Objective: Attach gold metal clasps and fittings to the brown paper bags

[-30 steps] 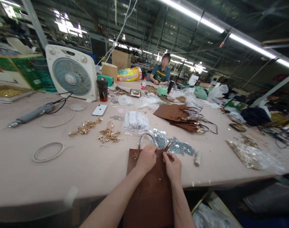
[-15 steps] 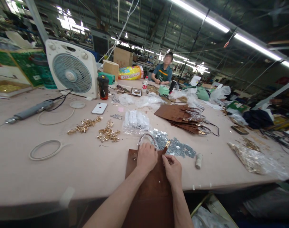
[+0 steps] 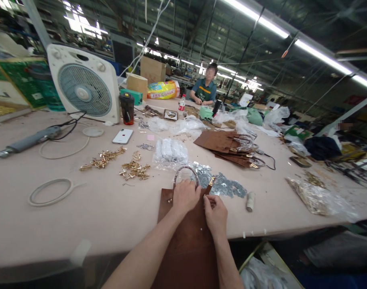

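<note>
A brown leather bag panel (image 3: 183, 249) hangs over the table's front edge, with a plastic-wrapped handle (image 3: 186, 168) arching from its top. My left hand (image 3: 186, 195) is closed over the panel's upper part, just below the handle; its fingertips are partly hidden. Thumb and fingers of my right hand (image 3: 216, 212) pinch at the panel's right edge, by the base of a short brown strap (image 3: 208, 189) with a gold metal plate (image 3: 212, 181) at its tip. A small metal fitting (image 3: 169, 200) sits at the panel's upper left.
Behind the panel lie grey metal plates (image 3: 227, 186) and a plastic-wrapped bundle (image 3: 170, 151). Gold fittings (image 3: 134, 170) are heaped to the left, and similar brown panels (image 3: 219, 142) are stacked beyond. A thread spool (image 3: 250, 202), phone (image 3: 122, 136), fan (image 3: 84, 86) and power screwdriver (image 3: 33, 140) surround them. One person (image 3: 204, 88) sits opposite.
The view has shifted slightly. My right hand has moved a little down the strap's base toward the panel, its fingers still pinched. My left hand stays on the panel below the handle.
</note>
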A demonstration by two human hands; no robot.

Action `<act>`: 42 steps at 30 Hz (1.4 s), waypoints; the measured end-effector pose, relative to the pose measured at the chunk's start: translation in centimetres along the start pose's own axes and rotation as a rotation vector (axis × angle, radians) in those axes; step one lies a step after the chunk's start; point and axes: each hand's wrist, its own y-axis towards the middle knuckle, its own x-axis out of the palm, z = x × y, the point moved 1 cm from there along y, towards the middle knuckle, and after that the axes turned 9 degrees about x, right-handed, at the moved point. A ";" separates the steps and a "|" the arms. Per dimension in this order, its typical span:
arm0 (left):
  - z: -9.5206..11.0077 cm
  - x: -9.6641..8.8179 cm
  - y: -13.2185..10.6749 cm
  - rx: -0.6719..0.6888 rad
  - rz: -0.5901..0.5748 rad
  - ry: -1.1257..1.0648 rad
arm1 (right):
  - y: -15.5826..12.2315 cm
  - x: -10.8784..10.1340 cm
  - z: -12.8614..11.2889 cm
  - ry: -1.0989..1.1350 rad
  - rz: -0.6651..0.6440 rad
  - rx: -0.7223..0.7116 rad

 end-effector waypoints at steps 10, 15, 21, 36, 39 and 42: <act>0.3 -0.5 -0.4 0.025 0.016 -0.012 | -1.4 1.0 -0.9 -0.184 0.156 -0.218; 0.3 -0.8 -0.5 0.053 0.007 -0.021 | -1.2 1.5 -0.7 -0.175 0.178 -0.201; 0.2 -1.0 -0.6 0.057 0.025 -0.038 | -0.9 0.7 -0.5 -0.102 0.098 -0.183; 0.4 -1.6 -1.1 0.093 0.063 -0.053 | -0.6 -0.4 -0.5 0.174 -0.045 0.088; 0.4 -1.4 -1.1 0.111 0.078 -0.041 | -0.2 -1.0 -0.7 0.226 -0.139 0.090; 0.4 -1.3 -1.2 0.129 0.082 -0.043 | 0.1 -1.4 -1.0 0.285 -0.194 0.110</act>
